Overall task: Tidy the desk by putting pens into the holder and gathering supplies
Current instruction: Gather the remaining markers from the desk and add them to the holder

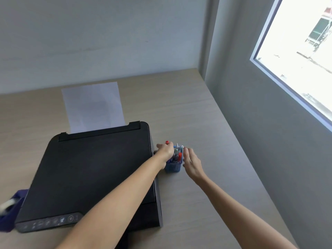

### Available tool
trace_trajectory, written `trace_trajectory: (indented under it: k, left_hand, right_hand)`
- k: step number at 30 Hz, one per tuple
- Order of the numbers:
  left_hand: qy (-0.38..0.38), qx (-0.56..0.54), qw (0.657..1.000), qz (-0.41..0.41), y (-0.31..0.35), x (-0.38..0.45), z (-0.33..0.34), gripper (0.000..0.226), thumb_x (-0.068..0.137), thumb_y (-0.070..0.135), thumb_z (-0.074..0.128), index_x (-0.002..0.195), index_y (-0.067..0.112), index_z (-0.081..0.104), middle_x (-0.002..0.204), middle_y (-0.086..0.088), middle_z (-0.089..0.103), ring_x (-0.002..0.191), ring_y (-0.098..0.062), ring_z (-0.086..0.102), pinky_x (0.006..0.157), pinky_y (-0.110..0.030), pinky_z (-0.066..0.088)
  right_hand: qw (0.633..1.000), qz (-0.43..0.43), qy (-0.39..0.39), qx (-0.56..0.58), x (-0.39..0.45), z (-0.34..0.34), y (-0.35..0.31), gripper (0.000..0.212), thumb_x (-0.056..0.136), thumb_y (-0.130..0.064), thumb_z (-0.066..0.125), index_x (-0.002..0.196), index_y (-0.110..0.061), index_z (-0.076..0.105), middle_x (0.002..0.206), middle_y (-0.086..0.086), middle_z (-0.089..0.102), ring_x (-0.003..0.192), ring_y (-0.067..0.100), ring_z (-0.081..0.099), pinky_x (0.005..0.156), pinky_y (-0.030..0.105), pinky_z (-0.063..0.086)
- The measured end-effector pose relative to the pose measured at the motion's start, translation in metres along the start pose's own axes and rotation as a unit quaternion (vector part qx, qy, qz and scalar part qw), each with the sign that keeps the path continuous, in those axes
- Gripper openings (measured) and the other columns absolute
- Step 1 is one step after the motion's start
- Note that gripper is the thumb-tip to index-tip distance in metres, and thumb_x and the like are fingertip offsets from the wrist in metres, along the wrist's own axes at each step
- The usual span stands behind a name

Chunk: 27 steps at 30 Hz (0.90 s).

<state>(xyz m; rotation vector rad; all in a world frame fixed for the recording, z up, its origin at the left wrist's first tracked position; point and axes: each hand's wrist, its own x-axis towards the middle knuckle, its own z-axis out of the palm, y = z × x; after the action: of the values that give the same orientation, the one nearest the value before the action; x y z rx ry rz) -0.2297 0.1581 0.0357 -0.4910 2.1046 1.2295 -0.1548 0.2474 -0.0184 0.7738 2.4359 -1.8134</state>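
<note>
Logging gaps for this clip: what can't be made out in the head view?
- Left hand: its fingers are closed around a red-capped pen; the pen's barrel is hidden.
- Blue pen holder: its left side is behind the left hand; the pens inside are too small to count.
- Right hand: whether it touches the holder is unclear.
- Dark blue object: blurred and cut off by the left edge.

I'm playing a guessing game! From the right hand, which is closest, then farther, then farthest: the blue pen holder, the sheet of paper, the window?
1. Blue pen holder, just left of the right hand.
2. Sheet of paper, behind the printer, far left.
3. Window, up on the right wall.
</note>
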Motion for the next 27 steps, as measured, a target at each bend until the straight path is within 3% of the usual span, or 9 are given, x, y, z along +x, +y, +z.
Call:
trace_trajectory:
  k: [2, 5, 8, 12, 18, 20, 23, 25, 27]
  left_hand:
    - [-0.064, -0.127, 0.987, -0.073, -0.006, 0.005, -0.001, 0.048, 0.097, 0.050, 0.031, 0.097, 0.012, 0.060, 0.098, -0.012, 0.066, 0.085, -0.025, 0.065, 0.065, -0.026, 0.055]
    - [-0.098, -0.210, 0.967, -0.105, -0.010, 0.008, -0.004, 0.055, 0.095, 0.052, 0.023, 0.077, 0.015, 0.060, 0.101, -0.014, 0.069, 0.082, -0.026, 0.066, 0.068, -0.030, 0.051]
    - [-0.096, -0.247, 0.959, -0.102, -0.005, 0.005, -0.005, 0.055, 0.095, 0.049, 0.022, 0.081, 0.012, 0.059, 0.100, -0.017, 0.067, 0.077, -0.028, 0.064, 0.060, -0.033, 0.048]
    - [-0.087, -0.248, 0.960, -0.096, 0.001, 0.006, -0.005, 0.058, 0.094, 0.050, 0.022, 0.104, 0.011, 0.064, 0.116, -0.020, 0.067, 0.101, -0.034, 0.066, 0.077, -0.039, 0.050]
    - [-0.074, -0.223, 0.967, -0.100, 0.009, 0.013, -0.008, 0.051, 0.092, 0.043, 0.023, 0.082, 0.009, 0.060, 0.098, -0.019, 0.068, 0.079, -0.028, 0.062, 0.070, -0.032, 0.046]
    - [-0.075, -0.193, 0.973, -0.101, 0.012, 0.010, -0.011, 0.053, 0.094, 0.045, 0.022, 0.085, 0.009, 0.060, 0.093, -0.019, 0.069, 0.073, -0.027, 0.061, 0.065, -0.029, 0.046]
    - [-0.076, -0.151, 0.983, -0.074, 0.022, -0.007, -0.020, 0.049, 0.102, 0.041, 0.018, 0.091, 0.008, 0.052, 0.079, -0.016, 0.067, 0.065, -0.026, 0.053, 0.039, -0.019, 0.044]
    - [-0.092, -0.162, 0.982, -0.042, 0.035, -0.041, -0.036, 0.048, 0.104, 0.039, 0.018, 0.135, 0.011, 0.041, 0.113, -0.017, 0.060, 0.087, -0.022, 0.068, 0.060, -0.018, 0.056]
    - [-0.121, -0.188, 0.975, -0.015, 0.039, -0.038, -0.052, 0.063, 0.102, 0.045, 0.023, 0.152, 0.006, 0.016, 0.145, -0.016, 0.040, 0.122, -0.012, 0.058, 0.102, -0.026, 0.048]
  right_hand:
    - [1.000, 0.025, -0.008, 0.002, 0.004, 0.005, 0.007, 0.049, 0.093, -0.051, 0.028, 0.095, -0.012, 0.058, 0.096, 0.013, 0.065, 0.095, 0.032, 0.061, 0.090, 0.054, 0.050]
    - [0.999, 0.041, -0.013, -0.001, 0.018, 0.008, 0.013, 0.057, 0.085, -0.061, 0.027, 0.088, -0.017, 0.063, 0.091, 0.010, 0.067, 0.096, 0.032, 0.063, 0.090, 0.055, 0.051]
    - [0.999, 0.043, -0.017, 0.000, 0.024, 0.004, 0.004, 0.054, 0.089, -0.057, 0.028, 0.084, -0.016, 0.063, 0.085, 0.006, 0.066, 0.096, 0.033, 0.063, 0.090, 0.055, 0.052]
    - [0.999, 0.047, -0.026, 0.002, 0.031, 0.001, -0.003, 0.052, 0.093, -0.053, 0.029, 0.086, -0.016, 0.065, 0.082, 0.001, 0.063, 0.098, 0.032, 0.063, 0.091, 0.054, 0.052]
    - [0.998, 0.056, -0.028, -0.016, 0.034, -0.002, -0.016, 0.049, 0.094, -0.053, 0.026, 0.081, -0.027, 0.065, 0.087, 0.005, 0.065, 0.097, 0.031, 0.062, 0.093, 0.054, 0.050]
    - [0.998, 0.058, -0.026, -0.027, 0.027, -0.008, -0.033, 0.053, 0.098, -0.048, 0.024, 0.095, -0.016, 0.066, 0.093, 0.008, 0.064, 0.099, 0.030, 0.059, 0.098, 0.052, 0.046]
    - [0.999, 0.024, 0.011, -0.024, 0.019, -0.018, -0.050, 0.054, 0.101, -0.042, 0.022, 0.129, -0.007, 0.052, 0.132, 0.016, 0.056, 0.127, 0.033, 0.046, 0.108, 0.044, 0.035]
    - [0.998, -0.023, 0.054, -0.020, 0.010, -0.022, -0.070, 0.053, 0.101, -0.041, 0.024, 0.132, -0.005, 0.049, 0.138, 0.015, 0.053, 0.130, 0.033, 0.044, 0.110, 0.043, 0.032]
    - [0.995, -0.064, 0.075, -0.016, 0.003, -0.022, -0.092, 0.047, 0.101, -0.037, 0.026, 0.122, -0.009, 0.057, 0.124, 0.012, 0.062, 0.120, 0.031, 0.051, 0.103, 0.041, 0.038]
